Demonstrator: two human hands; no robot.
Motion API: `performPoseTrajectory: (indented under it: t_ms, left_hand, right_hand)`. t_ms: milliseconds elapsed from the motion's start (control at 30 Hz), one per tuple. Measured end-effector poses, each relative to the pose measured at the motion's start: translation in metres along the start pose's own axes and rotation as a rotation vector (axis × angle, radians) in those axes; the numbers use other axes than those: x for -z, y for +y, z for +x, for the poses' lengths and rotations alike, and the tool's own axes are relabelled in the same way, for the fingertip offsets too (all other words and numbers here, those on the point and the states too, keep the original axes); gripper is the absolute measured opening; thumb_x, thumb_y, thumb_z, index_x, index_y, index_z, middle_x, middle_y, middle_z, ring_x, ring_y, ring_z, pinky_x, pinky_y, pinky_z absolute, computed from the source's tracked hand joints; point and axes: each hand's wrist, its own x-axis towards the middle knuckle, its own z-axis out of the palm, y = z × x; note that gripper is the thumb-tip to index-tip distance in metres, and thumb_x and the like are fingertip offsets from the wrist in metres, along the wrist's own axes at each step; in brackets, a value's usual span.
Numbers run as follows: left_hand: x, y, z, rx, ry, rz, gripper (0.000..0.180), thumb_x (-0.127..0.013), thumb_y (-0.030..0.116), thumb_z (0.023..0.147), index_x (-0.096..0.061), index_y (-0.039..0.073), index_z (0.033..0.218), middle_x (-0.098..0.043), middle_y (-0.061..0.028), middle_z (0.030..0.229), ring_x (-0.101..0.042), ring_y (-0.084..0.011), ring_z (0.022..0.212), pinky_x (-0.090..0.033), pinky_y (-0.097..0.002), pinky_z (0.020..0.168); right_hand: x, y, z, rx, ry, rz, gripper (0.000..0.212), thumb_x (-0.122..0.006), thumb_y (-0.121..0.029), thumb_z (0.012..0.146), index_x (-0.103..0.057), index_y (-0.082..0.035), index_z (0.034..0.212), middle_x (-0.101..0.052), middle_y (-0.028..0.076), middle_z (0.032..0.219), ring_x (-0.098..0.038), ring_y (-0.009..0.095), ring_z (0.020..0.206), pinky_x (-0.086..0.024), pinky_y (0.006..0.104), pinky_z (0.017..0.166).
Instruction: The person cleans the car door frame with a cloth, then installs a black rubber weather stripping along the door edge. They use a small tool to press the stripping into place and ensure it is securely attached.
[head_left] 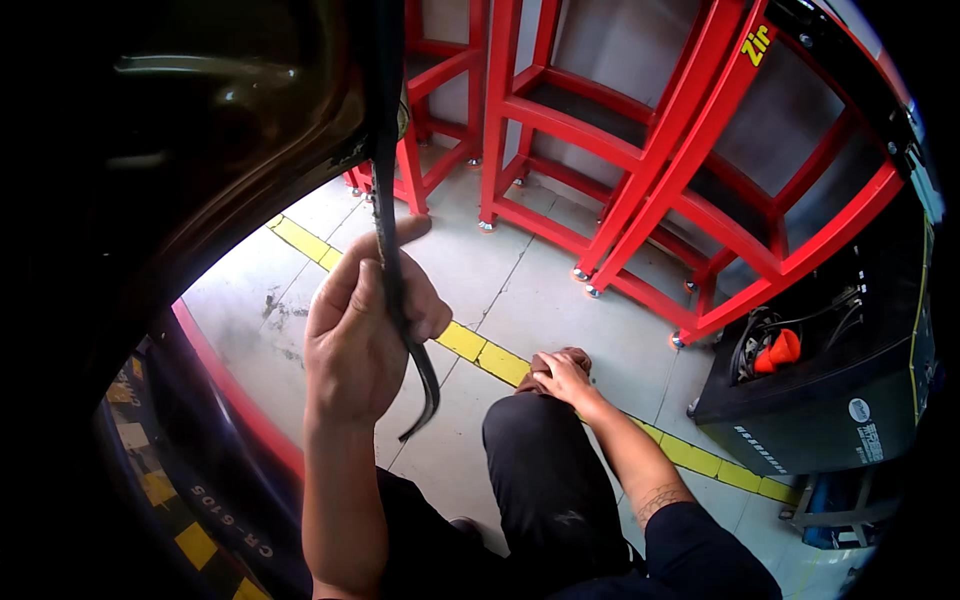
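Observation:
A long black rubber strip (424, 385), looking like a car door seal, hangs from the edge of a dark, glossy panel (230, 130) at the upper left. Its loose lower end curls. Around the strip my left hand (365, 335) is closed, with the thumb on the near side and the index finger pointing out to the right. My right hand (564, 380) rests beside my raised knee, fingers bent over a crumpled brown cloth (533, 382). Part of the cloth is hidden beneath the fingers.
Red metal frames (570, 125) on small feet line the far side. To the right stands a dark grey machine (815, 410) with cables and an orange funnel-like piece (777, 351). Yellow tape (463, 342) crosses the tiled floor. A red-edged dark platform (235, 380) curves along the left.

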Motion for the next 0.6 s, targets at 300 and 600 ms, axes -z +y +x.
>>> performPoseTrajectory:
  t_ms: [300,600]
  left_hand:
    - [-0.010,0.010,-0.001,-0.021,0.049,0.023,0.031,-0.053,0.018,0.107,-0.057,-0.002,0.130,-0.068,-0.0216,0.110,-0.064,-0.0212,0.078,-0.048,-0.0286,0.063]
    - [-0.032,0.007,0.019,-0.006,0.165,-0.086,0.041,-0.057,0.020,0.108,-0.053,0.000,0.144,-0.067,-0.0145,0.103,-0.064,-0.0213,0.096,-0.050,-0.0367,0.086]
  right_hand:
    - [0.092,-0.098,0.013,-0.071,0.431,0.605,0.029,-0.070,-0.027,0.093,-0.070,0.001,0.103,-0.072,0.014,0.089,-0.067,0.023,0.085,-0.054,0.0361,0.080]
    - [0.340,-0.346,0.002,0.478,0.821,0.458,0.034,-0.075,-0.009,0.083,-0.068,0.002,0.115,-0.074,0.011,0.101,-0.070,0.017,0.086,-0.056,0.0310,0.079]
